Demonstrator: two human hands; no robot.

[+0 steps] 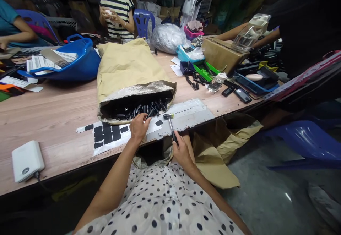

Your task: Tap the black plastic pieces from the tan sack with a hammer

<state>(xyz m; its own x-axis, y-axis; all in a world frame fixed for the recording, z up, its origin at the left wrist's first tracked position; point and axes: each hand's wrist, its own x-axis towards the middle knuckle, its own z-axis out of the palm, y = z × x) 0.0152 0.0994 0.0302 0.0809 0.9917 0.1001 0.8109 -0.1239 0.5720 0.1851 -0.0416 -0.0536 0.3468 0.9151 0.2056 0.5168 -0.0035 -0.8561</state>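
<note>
My left hand [139, 125] is closed on a small black part [151, 113] at the mouth of a large brown paper bag [125, 64]. Many black parts [138, 110] lie inside the bag's open end. My right hand [180, 147] grips the dark handle of a small hammer [171, 123], whose head rests over a grey board [191, 113] at the table edge. Left of the hammer lies a white sheet [117, 143] with black rounded stickers [107, 134], partly beside the bag. One separate black sticker [159, 123] sits between my hands.
A white box with a cable [28, 161] lies at the table's left. Behind it stands a blue basket [71, 63]. At the right are a green tray [205, 71], a glass jar [217, 82], a cardboard box [222, 54] and black devices [242, 95]. Other people stand around the table.
</note>
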